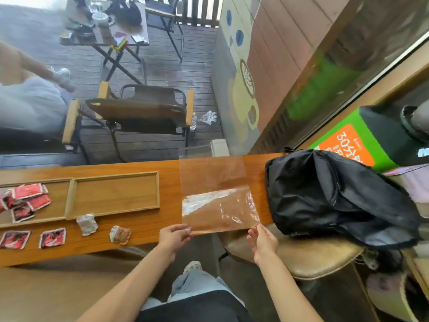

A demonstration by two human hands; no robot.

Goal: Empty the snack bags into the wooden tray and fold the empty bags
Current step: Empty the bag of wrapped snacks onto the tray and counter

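Inspecting the table (144, 226), we find a clear bag (218, 196) lying flat and empty at its right part, just left of a black backpack (336, 196). Our left hand (173, 237) pinches the bag's near left corner between thumb and fingers. Our right hand (263, 242) sits at the near right corner, fingers fairly straight and touching the edge; we cannot tell whether it grips. The tray (116, 194) lies to the left: its right compartment holds nothing, its left compartment holds red packets (27, 201). Two more red packets (52, 238), a white packet (87, 224) and a brown packet (120, 234) rest on the table near the tray.
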